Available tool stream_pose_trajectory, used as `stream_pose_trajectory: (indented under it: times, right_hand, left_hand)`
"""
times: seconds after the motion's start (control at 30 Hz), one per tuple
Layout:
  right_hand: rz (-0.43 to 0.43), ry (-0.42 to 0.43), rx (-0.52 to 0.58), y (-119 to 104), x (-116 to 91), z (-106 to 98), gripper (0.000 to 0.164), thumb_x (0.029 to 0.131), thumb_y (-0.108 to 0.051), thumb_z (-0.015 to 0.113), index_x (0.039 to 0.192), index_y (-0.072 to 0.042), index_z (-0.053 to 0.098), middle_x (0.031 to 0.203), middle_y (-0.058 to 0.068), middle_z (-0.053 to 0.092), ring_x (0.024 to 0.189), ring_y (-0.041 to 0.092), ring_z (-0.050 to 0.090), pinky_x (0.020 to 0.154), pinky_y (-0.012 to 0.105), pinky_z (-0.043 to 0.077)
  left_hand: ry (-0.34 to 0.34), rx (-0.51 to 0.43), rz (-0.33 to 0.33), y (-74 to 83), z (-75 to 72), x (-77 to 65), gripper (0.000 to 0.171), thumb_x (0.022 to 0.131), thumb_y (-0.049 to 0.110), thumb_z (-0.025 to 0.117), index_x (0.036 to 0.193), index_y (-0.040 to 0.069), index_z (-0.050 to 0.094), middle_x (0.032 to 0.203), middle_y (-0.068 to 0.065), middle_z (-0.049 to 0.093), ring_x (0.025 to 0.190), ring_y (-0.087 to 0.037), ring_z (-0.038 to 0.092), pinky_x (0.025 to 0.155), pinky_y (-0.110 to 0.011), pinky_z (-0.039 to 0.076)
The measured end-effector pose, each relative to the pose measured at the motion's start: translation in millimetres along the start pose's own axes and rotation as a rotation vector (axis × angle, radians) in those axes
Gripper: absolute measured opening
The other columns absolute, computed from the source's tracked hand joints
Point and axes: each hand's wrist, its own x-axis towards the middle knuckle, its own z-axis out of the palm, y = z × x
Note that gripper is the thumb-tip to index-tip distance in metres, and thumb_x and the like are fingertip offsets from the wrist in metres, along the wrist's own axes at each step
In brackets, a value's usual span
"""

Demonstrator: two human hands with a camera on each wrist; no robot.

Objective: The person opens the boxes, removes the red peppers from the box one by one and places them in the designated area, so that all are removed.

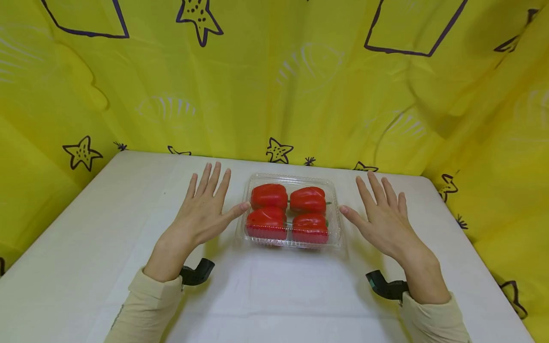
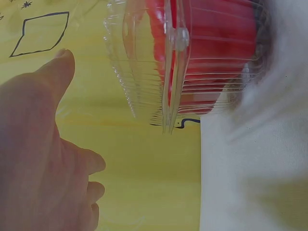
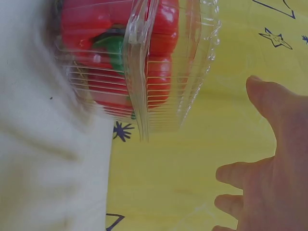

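A: Where does the clear plastic box (image 1: 293, 214) sit?
B: On the white table (image 1: 86, 247), about midway between its left and right edges and nearer the far edge than the near one. Its lid is closed over four red peppers (image 1: 269, 196), packed two by two.

A: And the hands?
B: The left hand (image 1: 201, 209) is just beside the box's left side, fingers straight and spread, palm down, thumb tip at the box's left rim; whether it touches I cannot tell. The right hand (image 1: 383, 214) is just beside the right side, spread flat the same way, thumb pointing at the rim. Neither grips anything.

A: What lies behind?
B: A yellow cloth (image 1: 300, 85) with dark starfish outlines hangs along the far edge and both sides
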Motion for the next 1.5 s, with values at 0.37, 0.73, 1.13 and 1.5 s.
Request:
stream_pose_trajectory:
  times: [0.37, 0.73, 1.13, 1.5]
  right_hand:
    - [-0.004, -0.018, 0.005, 1, 2, 0, 0.089, 0.098, -0.066, 0.037, 0.16, -0.011, 0.005, 0.167, 0.015, -0.008, 0.151, 0.045, -0.013, 0.112, 0.074, -0.012]
    - [-0.014, -0.017, 0.01, 1, -1, -2, 0.089, 0.098, -0.064, 0.038, 0.16, -0.01, 0.005, 0.167, 0.015, -0.009, 0.151, 0.046, -0.011, 0.113, 0.074, -0.012]
    - [-0.01, -0.05, 0.07, 2, -1, -6, 0.09, 0.098, -0.062, 0.042, 0.16, -0.01, 0.005, 0.167, 0.016, -0.006, 0.152, 0.045, -0.011, 0.114, 0.073, -0.009]
    - [-0.031, -0.046, 0.126, 5, 1, 2, 0.088, 0.098, -0.058, 0.047, 0.16, -0.008, 0.008, 0.167, 0.019, -0.001, 0.151, 0.046, -0.006, 0.114, 0.074, -0.004]
  left_hand:
    - [-0.007, -0.012, -0.008, 2.7, -1.6, 1.3, 0.096, 0.094, 0.071, 0.037, 0.16, 0.01, 0.003, 0.168, -0.013, -0.008, 0.154, -0.032, -0.015, 0.124, -0.055, -0.01]
    - [-0.023, -0.014, 0.014, 7.7, 0.2, 2.1, 0.096, 0.094, 0.069, 0.04, 0.16, 0.009, 0.005, 0.168, -0.013, -0.006, 0.155, -0.033, -0.013, 0.124, -0.055, -0.01]
    - [-0.018, -0.005, 0.039, 13.3, 3.9, 2.9, 0.096, 0.093, 0.07, 0.041, 0.16, 0.009, 0.008, 0.168, -0.014, -0.003, 0.155, -0.034, -0.009, 0.125, -0.055, -0.007]
    - [-0.017, -0.012, 0.056, 15.7, 8.6, -0.2, 0.095, 0.093, 0.067, 0.046, 0.159, 0.008, 0.011, 0.168, -0.015, 0.001, 0.155, -0.035, -0.005, 0.125, -0.055, -0.003]
